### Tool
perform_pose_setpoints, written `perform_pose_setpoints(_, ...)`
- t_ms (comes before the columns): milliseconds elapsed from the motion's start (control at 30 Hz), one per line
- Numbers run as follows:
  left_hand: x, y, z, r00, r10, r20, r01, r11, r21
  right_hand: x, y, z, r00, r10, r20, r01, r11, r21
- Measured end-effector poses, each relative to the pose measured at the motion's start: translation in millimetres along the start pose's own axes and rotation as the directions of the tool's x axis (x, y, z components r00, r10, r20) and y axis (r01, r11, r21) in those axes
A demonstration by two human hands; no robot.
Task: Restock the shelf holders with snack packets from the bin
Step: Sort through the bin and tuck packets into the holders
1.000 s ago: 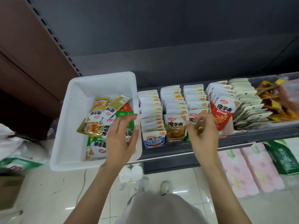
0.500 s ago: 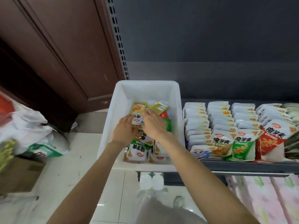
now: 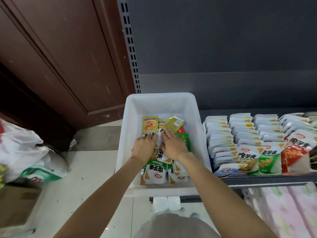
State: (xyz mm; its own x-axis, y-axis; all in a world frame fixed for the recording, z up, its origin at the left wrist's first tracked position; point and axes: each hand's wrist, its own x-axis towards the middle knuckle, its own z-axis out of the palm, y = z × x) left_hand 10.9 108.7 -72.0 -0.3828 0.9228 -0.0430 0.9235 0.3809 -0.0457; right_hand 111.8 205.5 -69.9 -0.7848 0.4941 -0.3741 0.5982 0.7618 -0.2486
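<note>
Reaching into the white plastic bin [image 3: 133,127], both hands lie on the loose pile of snack packets [image 3: 155,170] — I judge they are gathering a few for the shelf. The left hand [image 3: 143,148] and the right hand [image 3: 173,145] press down side by side with fingers bent; whether they already pinch a packet I cannot tell. Beside the bin, the shelf holders [image 3: 243,141] carry upright rows of white packets — nearly full.

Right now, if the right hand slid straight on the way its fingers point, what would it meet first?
Probably the gold packet lying just beyond the right hand, then the white bin's far wall. Depth is hard to judge.
</note>
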Motion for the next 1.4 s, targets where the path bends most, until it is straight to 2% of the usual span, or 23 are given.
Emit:
perform_pose_setpoints(67, 1, 3, -8, 0.998, -0.053, -0.028, 0.053, 0.999, -0.003, -1, -1, -3, 1.000, 0.016, -0.017, -0.014, 0.993, 0.115)
perform_pose_setpoints(100, 2, 3, -12, 0.988, -0.137, -0.069, 0.133, 0.989, -0.065, -1, -2, -4, 0.999, 0.032, -0.039, -0.022, 0.973, 0.231)
perform_pose_setpoints(167, 5, 0, -26, 0.922, -0.350, -0.166, 0.263, 0.879, -0.397, -6, -6, -5, 0.988, 0.069, -0.135, 0.007, 0.868, 0.496)
perform_pose_setpoints(200, 5, -2, -39, 0.875, -0.460, -0.154, 0.282, 0.741, -0.609, -11, -10, -6, 0.975, 0.066, -0.211, 0.065, 0.828, 0.557)
perform_pose_setpoints(233, 2, -3, -52, 0.835, -0.542, -0.093, 0.271, 0.554, -0.787, -18, -15, -8, 0.954, 0.048, -0.296, 0.129, 0.825, 0.551)
perform_pose_setpoints(300, -7, 0, -77, 0.810, -0.585, 0.029, 0.178, 0.198, -0.964, -31, -23, -11, 0.856, 0.013, -0.516, 0.244, 0.871, 0.427)
perform_pose_setpoints(333, -11, 3, -87, 0.821, -0.567, 0.064, 0.130, 0.076, -0.989, -37, -25, -15, 0.776, 0.013, -0.630, 0.284, 0.885, 0.368)
perform_pose_setpoints(367, -16, 8, -97, 0.836, -0.544, 0.068, 0.092, 0.017, -0.996, -43, -26, -20, 0.689, 0.033, -0.724, 0.310, 0.890, 0.335)
perform_pose_setpoints(400, -21, 13, -105, 0.854, -0.518, 0.038, 0.052, 0.013, -0.999, -49, -25, -26, 0.624, 0.070, -0.778, 0.319, 0.886, 0.336)
perform_pose_setpoints(433, -25, 16, -110, 0.869, -0.495, -0.019, 0.017, 0.067, -0.998, -54, -23, -33, 0.602, 0.132, -0.788, 0.321, 0.863, 0.390)
perform_pose_setpoints(467, -29, 18, -113, 0.879, -0.470, -0.083, -0.005, 0.165, -0.986, -61, -21, -40, 0.628, 0.222, -0.746, 0.319, 0.801, 0.507)
perform_pose_setpoints(500, -32, 19, -115, 0.886, -0.445, -0.133, -0.011, 0.265, -0.964, -67, -17, -47, 0.696, 0.319, -0.644, 0.304, 0.681, 0.666)
perform_pose_setpoints(533, -34, 20, -115, 0.888, -0.433, -0.151, -0.005, 0.320, -0.948, -74, -14, -55, 0.773, 0.381, -0.507, 0.286, 0.504, 0.815)
perform_pose_setpoints(567, -36, 21, -116, 0.895, -0.428, -0.128, 0.013, 0.311, -0.950, -81, -9, -62, 0.837, 0.401, -0.372, 0.262, 0.303, 0.916)
perform_pose_setpoints(600, -38, 24, -118, 0.903, -0.424, -0.068, 0.045, 0.250, -0.967, -88, -4, -67, 0.874, 0.395, -0.282, 0.242, 0.149, 0.959)
perform_pose_setpoints(633, -39, 28, -119, 0.913, -0.407, 0.002, 0.079, 0.172, -0.982, -94, 1, -72, 0.892, 0.384, -0.241, 0.232, 0.069, 0.970)
perform_pose_setpoints(667, -41, 32, -121, 0.922, -0.383, 0.050, 0.099, 0.108, -0.989, -99, 4, -75, 0.895, 0.380, -0.233, 0.234, 0.044, 0.971)
perform_pose_setpoints(700, -41, 37, -123, 0.932, -0.357, 0.066, 0.101, 0.082, -0.991, -105, 7, -79, 0.895, 0.378, -0.237, 0.240, 0.039, 0.970)
perform_pose_setpoints(833, -39, 57, -134, 0.972, -0.233, -0.019, 0.016, 0.148, -0.989, -130, 22, -93, 0.864, 0.392, -0.317, 0.317, 0.065, 0.946)
perform_pose_setpoints(1000, -33, 111, -147, 0.991, -0.026, -0.131, -0.125, 0.159, -0.979, -183, 78, -117, 0.730, 0.454, -0.511, 0.477, 0.199, 0.856)
perform_pose_setpoints(1200, -12, 179, -135, 0.943, 0.093, -0.321, -0.322, 0.507, -0.799, -246, 171, -116, 0.481, 0.597, -0.642, 0.569, 0.345, 0.746)
perform_pose_setpoints(1300, -5, 197, -121, 0.952, 0.205, -0.226, -0.301, 0.752, -0.587, -254, 200, -97, 0.521, 0.577, -0.629, 0.503, 0.388, 0.772)
perform_pose_setpoints(1400, -8, 207, -108, 0.966, 0.244, -0.091, -0.259, 0.871, -0.416, -239, 210, -74, 0.616, 0.512, -0.599, 0.432, 0.417, 0.800)
